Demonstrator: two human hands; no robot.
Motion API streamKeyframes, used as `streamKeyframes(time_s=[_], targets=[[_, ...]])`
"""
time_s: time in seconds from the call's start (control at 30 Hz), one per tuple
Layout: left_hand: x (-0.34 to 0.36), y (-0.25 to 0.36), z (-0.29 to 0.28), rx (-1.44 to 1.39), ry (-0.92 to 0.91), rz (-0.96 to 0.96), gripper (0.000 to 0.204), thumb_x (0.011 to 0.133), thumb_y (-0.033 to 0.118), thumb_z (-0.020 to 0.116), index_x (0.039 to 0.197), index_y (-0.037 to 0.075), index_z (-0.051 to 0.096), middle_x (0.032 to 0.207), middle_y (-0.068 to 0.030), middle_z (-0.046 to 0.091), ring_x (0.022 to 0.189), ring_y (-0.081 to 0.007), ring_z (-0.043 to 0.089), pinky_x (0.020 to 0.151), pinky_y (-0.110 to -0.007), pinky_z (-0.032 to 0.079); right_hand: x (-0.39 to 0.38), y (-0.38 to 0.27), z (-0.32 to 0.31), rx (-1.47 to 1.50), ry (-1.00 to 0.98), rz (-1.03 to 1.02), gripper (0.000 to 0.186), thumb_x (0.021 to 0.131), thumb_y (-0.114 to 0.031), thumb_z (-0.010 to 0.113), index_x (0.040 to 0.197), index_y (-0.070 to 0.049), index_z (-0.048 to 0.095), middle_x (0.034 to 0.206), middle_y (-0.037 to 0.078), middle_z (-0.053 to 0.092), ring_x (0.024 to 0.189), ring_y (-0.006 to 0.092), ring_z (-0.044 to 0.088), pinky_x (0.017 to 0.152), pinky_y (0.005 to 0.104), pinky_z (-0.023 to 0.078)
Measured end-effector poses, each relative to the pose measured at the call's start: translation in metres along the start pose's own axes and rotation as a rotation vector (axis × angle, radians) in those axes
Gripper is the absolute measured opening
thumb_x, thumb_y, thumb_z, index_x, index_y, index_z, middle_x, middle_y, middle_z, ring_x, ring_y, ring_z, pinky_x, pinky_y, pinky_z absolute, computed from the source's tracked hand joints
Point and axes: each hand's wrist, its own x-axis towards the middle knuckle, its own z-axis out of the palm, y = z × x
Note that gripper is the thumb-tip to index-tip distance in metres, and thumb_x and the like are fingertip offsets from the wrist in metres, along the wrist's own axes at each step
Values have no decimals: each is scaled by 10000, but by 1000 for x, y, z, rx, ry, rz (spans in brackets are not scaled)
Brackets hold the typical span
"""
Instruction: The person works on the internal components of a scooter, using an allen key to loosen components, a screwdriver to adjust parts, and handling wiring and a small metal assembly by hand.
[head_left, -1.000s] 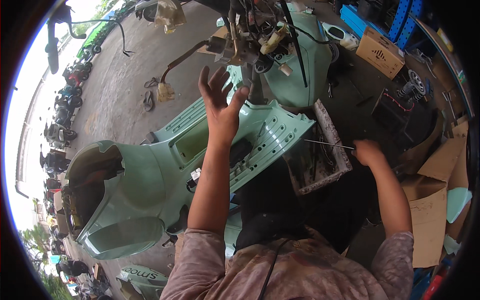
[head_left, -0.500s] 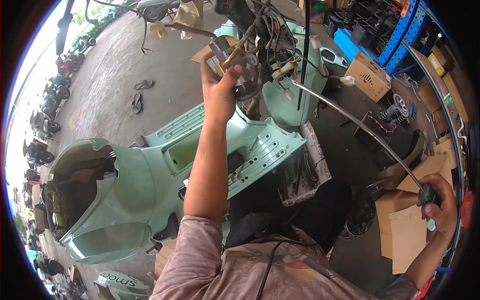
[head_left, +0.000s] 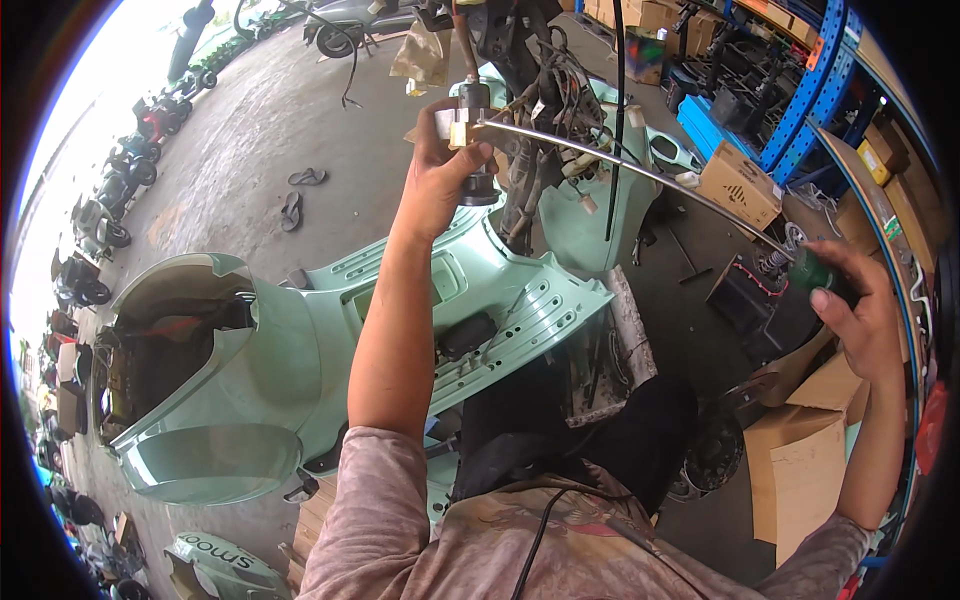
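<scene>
My left hand (head_left: 441,180) grips a dark cylindrical part with a pale, brass-coloured middle (head_left: 464,132), among hanging wires (head_left: 540,110) at the scooter's bare steering column. My right hand (head_left: 848,300) is closed on the green handle of a long screwdriver (head_left: 650,170); its steel shaft reaches left to that part, and whether the tip touches it I cannot tell. Below lie mint-green floorboard and body panels (head_left: 290,370), and a mint-green front panel (head_left: 580,225) stands behind the column. A black cable (head_left: 617,70) hangs beside the wires.
A dirty tray (head_left: 630,340) with tools lies right of the floorboard. Cardboard boxes (head_left: 740,185), a shock absorber, loose black parts and blue shelving (head_left: 820,80) are at the right. Sandals (head_left: 307,178) lie on the floor; a row of scooters lines the left.
My left hand, earlier open, has closed on the cylindrical part. My right hand has lifted the screwdriver from near the tray toward that part and moved up since the last frame.
</scene>
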Motion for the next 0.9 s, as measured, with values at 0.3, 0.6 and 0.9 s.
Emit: streamKeyframes(time_s=[0.3, 0.6, 0.9], targets=[[0, 1, -4, 45, -55, 22, 593, 844, 160, 720, 1315, 44, 380, 995, -72, 582, 793, -173, 587, 693, -297, 489, 12, 2, 8, 12, -39, 9, 536, 793, -389, 753, 1119, 24, 654, 1054, 125, 684, 1024, 212, 631, 944, 333, 457], [1, -3, -4, -15, -64, 2, 622, 833, 139, 713, 1339, 67, 358, 1023, -86, 571, 792, -186, 588, 687, -306, 502, 16, 2, 7, -15, -35, 30, 547, 787, -425, 750, 1097, 19, 672, 1019, 118, 690, 1022, 226, 629, 955, 341, 445], [-3, -2, -5, 171, -84, 80, 625, 844, 132, 699, 1330, 50, 314, 1026, -84, 553, 852, -159, 567, 746, -304, 497, 28, -18, -21, 303, -311, 548, 589, 844, -385, 671, 1176, 70, 499, 758, 178, 637, 430, 109, 508, 347, 218, 333]])
